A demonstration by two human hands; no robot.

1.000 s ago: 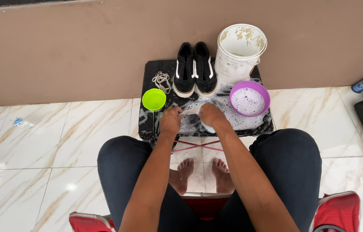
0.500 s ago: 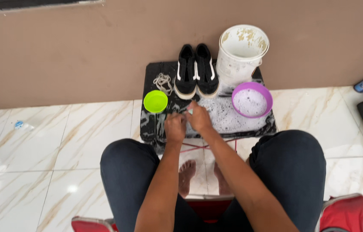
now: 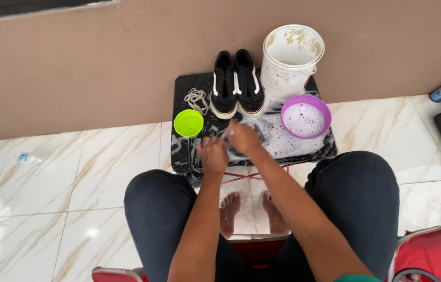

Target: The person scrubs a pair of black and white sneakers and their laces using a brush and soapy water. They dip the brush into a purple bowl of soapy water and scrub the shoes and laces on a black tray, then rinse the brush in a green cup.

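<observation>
Head view, looking straight down: both hands meet over the small black table [image 3: 184, 156], which is wet and covered in suds. The left hand [image 3: 213, 155] is curled closed near the table's front edge, its grip clenched on something dark and soapy, though what exactly is too hidden to tell. The right hand [image 3: 244, 138] sits just beside it, a touch farther out, fingers folded tight around the same wet bundle; a small pale tip shows at its knuckles.

Just beyond the hands, a pair of black shoes [image 3: 237, 83] with white stripes stands side by side at the table's back. A tangle of white laces [image 3: 196, 97] lies to their left, above a lime-green bowl [image 3: 188, 123]. To the right, a purple bowl [image 3: 305, 116] holds foamy water, with a white bucket [image 3: 289, 60] behind it. Bare feet rest on the marble floor [image 3: 64, 177] below.
</observation>
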